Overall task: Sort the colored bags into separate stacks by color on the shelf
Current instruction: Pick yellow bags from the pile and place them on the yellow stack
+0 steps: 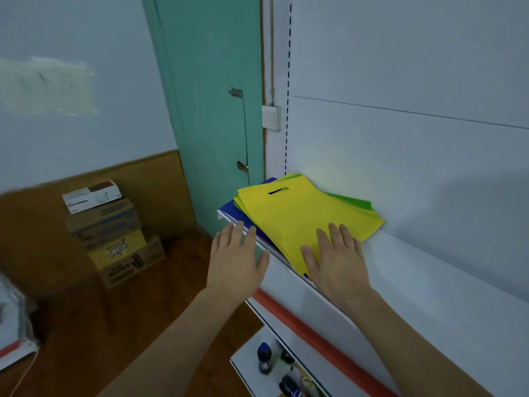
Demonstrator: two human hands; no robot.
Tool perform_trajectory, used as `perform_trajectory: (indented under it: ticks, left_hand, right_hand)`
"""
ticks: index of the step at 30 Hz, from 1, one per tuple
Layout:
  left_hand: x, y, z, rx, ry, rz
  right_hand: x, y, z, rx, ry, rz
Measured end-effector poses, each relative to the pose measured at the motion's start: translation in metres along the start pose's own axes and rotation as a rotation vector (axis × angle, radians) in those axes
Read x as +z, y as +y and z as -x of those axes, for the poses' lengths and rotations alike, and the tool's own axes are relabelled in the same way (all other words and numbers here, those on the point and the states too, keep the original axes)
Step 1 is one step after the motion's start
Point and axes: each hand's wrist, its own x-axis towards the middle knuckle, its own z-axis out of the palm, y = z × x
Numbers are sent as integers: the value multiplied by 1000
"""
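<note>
mixed pile on white metal shelf (423, 270), left end: flat yellow fabric bags (297, 219) with cut-out handle on top, green bags (353, 202) showing behind, blue bags (237, 209) underneath at left. right hand (337, 259) flat, fingers straight, resting on yellow bags. left hand (236, 260) spread wide, holding nothing, at shelf front edge. stacked cardboard boxes (114, 233) on floor.

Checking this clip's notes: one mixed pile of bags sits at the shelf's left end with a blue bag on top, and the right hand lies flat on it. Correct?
Not quite. The head view shows a yellow bag on top of the pile; the blue bags sit underneath, showing at its left edge. The rest holds: the right hand lies flat on the pile at the left end of the shelf.
</note>
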Motion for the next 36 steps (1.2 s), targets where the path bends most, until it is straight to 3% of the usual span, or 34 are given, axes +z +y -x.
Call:
perform_trajectory:
  ticks: [8, 15, 23, 28, 36]
  left_hand:
    - [36, -22, -100, 231, -58, 88]
    - [62, -52, -148, 495, -136, -30]
    - [62, -57, -153, 678, -24, 30]
    - [70, -59, -167, 734, 67, 137]
    - [72, -59, -171, 619, -92, 0]
  right_hand:
    - [16, -16, -46, 208, -81, 129]
    - [26, -46, -35, 568, -115, 177]
    - [26, -68, -28, 715, -43, 212]
    - [27, -72, -20, 708, 89, 163]
    - [24, -66, -19, 882, 64, 202]
